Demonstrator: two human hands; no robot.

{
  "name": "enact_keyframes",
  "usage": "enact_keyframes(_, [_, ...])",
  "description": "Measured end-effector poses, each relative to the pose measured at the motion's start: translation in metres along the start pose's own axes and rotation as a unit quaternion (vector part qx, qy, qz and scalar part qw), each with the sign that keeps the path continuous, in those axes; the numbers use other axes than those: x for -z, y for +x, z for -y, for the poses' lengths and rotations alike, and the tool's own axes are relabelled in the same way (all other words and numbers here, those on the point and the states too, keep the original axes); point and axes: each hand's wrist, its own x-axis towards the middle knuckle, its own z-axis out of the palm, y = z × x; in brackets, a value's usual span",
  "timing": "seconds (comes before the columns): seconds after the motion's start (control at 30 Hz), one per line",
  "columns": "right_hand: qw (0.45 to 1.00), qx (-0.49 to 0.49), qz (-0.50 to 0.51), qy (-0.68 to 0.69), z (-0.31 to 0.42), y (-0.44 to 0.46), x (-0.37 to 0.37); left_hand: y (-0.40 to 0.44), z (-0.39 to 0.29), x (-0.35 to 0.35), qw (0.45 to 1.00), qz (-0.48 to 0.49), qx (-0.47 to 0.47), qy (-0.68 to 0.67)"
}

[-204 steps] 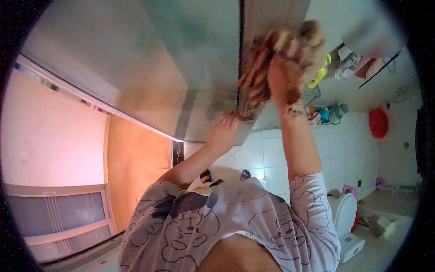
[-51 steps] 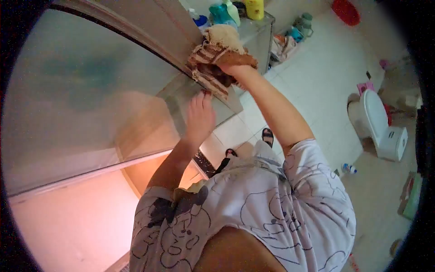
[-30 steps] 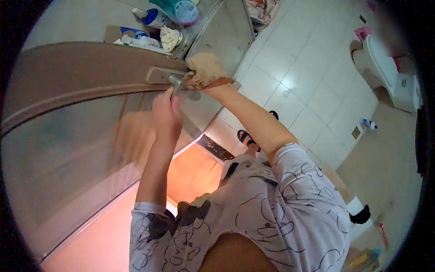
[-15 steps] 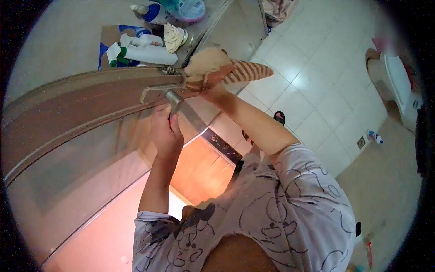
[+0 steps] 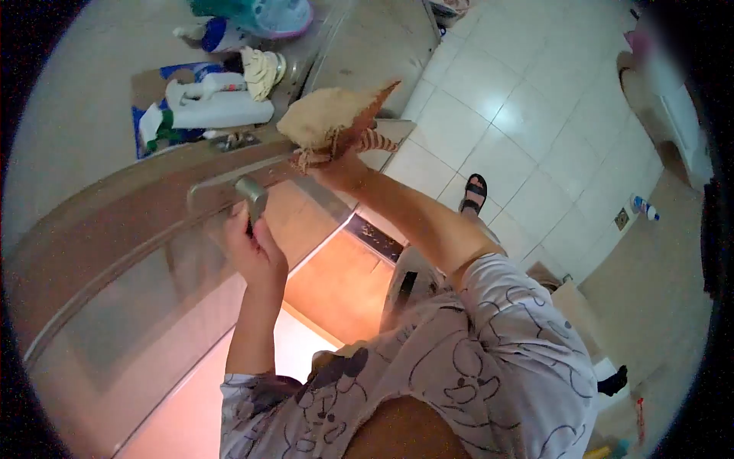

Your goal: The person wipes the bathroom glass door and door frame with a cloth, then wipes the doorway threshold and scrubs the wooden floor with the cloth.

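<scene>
My left hand [image 5: 258, 249] is closed around the grip of a metal lever handle [image 5: 251, 195] on a brown-framed door [image 5: 99, 203] with a see-through panel. In my right hand [image 5: 342, 167] is a bunched cloth [image 5: 325, 118], fluffy and beige on one side, with brown stripes showing on a hanging end. The cloth is at the door's edge, just beyond the handle; whether it presses on the frame I cannot tell. Most of my right fingers are hidden by it.
Behind the door stand a white spray bottle with green parts [image 5: 222, 111], a cream cloth on a jar [image 5: 262, 73] and a teal bag [image 5: 267, 17]. White tiles [image 5: 512, 115] cover the floor. A sandalled foot [image 5: 474, 193] stands there. Beyond are a small bottle [image 5: 646, 207] and a drain [image 5: 621, 219].
The door handle with my left hand has shifted left and slightly down in view. My right hand and the cloth moved left too, and the striped end now hangs lower and less spread.
</scene>
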Motion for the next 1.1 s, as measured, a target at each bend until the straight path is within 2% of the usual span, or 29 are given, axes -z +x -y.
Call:
enact_keyframes(0.07, [0.982,0.073,-0.052,-0.164,-0.012,-0.005,0.007,-0.010,0.009,-0.003,1.000,-0.021,-0.021,0.000])
enact_keyframes(0.13, [0.998,-0.023,-0.047,0.020,-0.060,-0.027,-0.020,-0.011,0.007,0.001,1.000,-0.009,0.024,-0.012])
enact_keyframes(0.23, [0.941,-0.148,-0.048,0.302,-0.133,-0.048,-0.058,-0.008,-0.003,0.003,0.997,0.003,0.051,-0.055])
enact_keyframes(0.27, [0.939,-0.153,-0.054,0.303,-0.148,-0.054,-0.062,-0.011,-0.002,0.002,0.997,0.011,0.049,-0.055])
enact_keyframes(0.33, [0.987,-0.122,-0.030,0.101,-0.176,-0.070,-0.066,-0.018,-0.003,0.002,0.997,-0.045,0.009,-0.067])
enact_keyframes(0.4, [0.991,-0.085,-0.002,-0.107,-0.209,-0.083,-0.071,-0.016,-0.007,0.002,0.997,-0.058,0.008,-0.045])
enact_keyframes(0.5, [0.962,-0.071,0.014,-0.264,-0.278,-0.097,-0.084,-0.013,-0.012,-0.010,0.993,-0.114,0.010,0.003])
enact_keyframes(0.57, [0.945,-0.084,0.018,-0.314,-0.305,-0.108,-0.087,-0.008,-0.015,-0.021,0.976,-0.208,0.043,0.039])
enact_keyframes(0.63, [0.937,-0.143,0.013,-0.318,-0.311,-0.102,-0.071,0.000,-0.015,-0.029,0.970,-0.232,0.051,0.044])
enact_keyframes(0.67, [0.938,-0.145,0.010,-0.315,-0.320,-0.098,-0.081,0.002,-0.015,-0.031,0.963,-0.256,0.062,0.051])
enact_keyframes(0.7, [0.967,-0.194,-0.164,0.034,-0.322,-0.092,-0.094,0.004,-0.015,-0.032,0.964,-0.251,0.061,0.069])
enact_keyframes(0.73, [0.925,-0.216,-0.234,0.209,-0.323,-0.092,-0.104,0.004,-0.013,-0.030,0.965,-0.246,0.059,0.071])
enact_keyframes(0.77, [0.845,-0.216,-0.316,0.373,-0.319,-0.089,-0.111,0.005,-0.010,-0.028,0.968,-0.233,0.049,0.075])
enact_keyframes(0.8, [0.908,-0.213,-0.308,0.186,-0.296,-0.081,-0.105,0.007,-0.007,-0.027,0.971,-0.221,0.037,0.078])
enact_keyframes(0.83, [0.935,-0.205,-0.288,-0.009,-0.269,-0.073,-0.103,0.008,-0.005,-0.026,0.973,-0.216,0.035,0.076])
enact_keyframes(0.9, [0.962,-0.101,-0.237,-0.087,-0.211,-0.062,-0.112,0.011,-0.002,-0.026,0.976,-0.205,0.039,0.063])
enact_keyframes(0.97, [0.983,0.001,-0.172,-0.071,-0.132,-0.065,-0.099,0.012,-0.005,-0.030,0.975,-0.210,0.039,0.060])
enact_keyframes(1.03, [0.974,-0.026,-0.199,0.102,-0.090,-0.052,-0.126,0.014,-0.009,-0.033,0.973,-0.218,0.039,0.059])
enact_keyframes(1.1, [0.929,0.007,-0.188,0.318,-0.048,-0.037,-0.119,0.013,-0.013,-0.036,0.969,-0.233,0.055,0.064])
